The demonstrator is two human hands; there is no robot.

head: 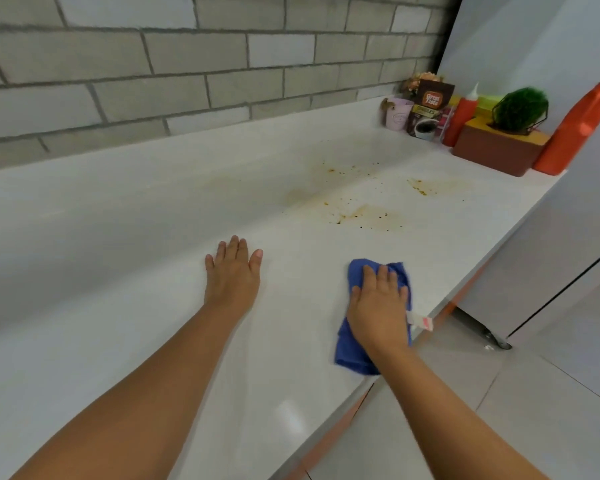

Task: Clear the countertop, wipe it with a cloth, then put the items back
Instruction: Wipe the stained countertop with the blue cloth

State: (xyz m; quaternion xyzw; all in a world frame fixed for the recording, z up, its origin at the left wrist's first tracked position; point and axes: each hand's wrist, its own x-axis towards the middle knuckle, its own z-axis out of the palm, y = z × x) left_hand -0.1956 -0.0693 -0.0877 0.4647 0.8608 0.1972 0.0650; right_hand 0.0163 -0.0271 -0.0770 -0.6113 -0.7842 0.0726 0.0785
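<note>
A white countertop [125, 258] runs from lower left to upper right. My left hand [233, 271] rests flat on it, fingers straight. My right hand [378, 303] presses flat on a blue cloth [352, 348] near the counter's front edge; a white tag [420, 321] sticks out of the cloth. Brown stains and crumbs [364, 213] mark the surface beyond both hands. Grouped at the far right end stand a pink cup [398, 114], a coffee packet [430, 109], a red squeeze bottle [461, 116], a brown box [499, 150] with a green plant [520, 107] on it, and an orange bottle [579, 129].
A grey brick wall [187, 64] backs the counter. A tall grey appliance or cabinet [568, 254] stands at the right, close to the counter's end. Pale floor tiles [499, 410] lie below the front edge.
</note>
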